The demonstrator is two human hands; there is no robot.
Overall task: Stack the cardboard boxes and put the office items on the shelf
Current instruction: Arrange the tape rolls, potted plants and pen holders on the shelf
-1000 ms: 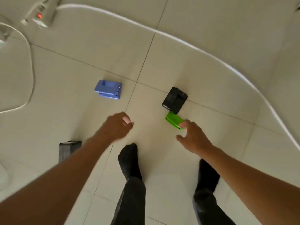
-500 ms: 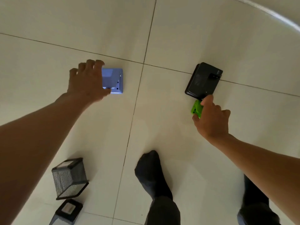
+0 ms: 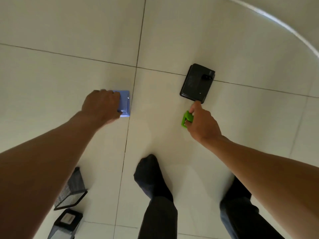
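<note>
At the lower left, partly hidden behind the left forearm, a black mesh pen holder [image 3: 72,195] lies tipped on the pale tiled floor [image 3: 86,31], and just below it sits a second dark container [image 3: 67,220] with a pale patch on top — too blurred to name. Above them the left hand [image 3: 101,106] reaches down onto a flat blue plastic box [image 3: 125,104] lying on the floor just left of a grout line; the fingers curl over the box's left part and the thumb sits at its near edge, so the hand appears to grip it, though blur hides the exact contact. In the lower middle, a foot in a dark sock [image 3: 150,175] and dark trouser legs stand on the tiles. To the right, the right hand [image 3: 202,125] pinches a small bright green item [image 3: 186,119] — possibly a stapler or clip — with fingers curled round it and the forefinger stretched forward, its tip at the near edge of a black hole punch [image 3: 196,83] lying flat on the floor. A white cable [image 3: 269,16] curves across the upper right corner.
</note>
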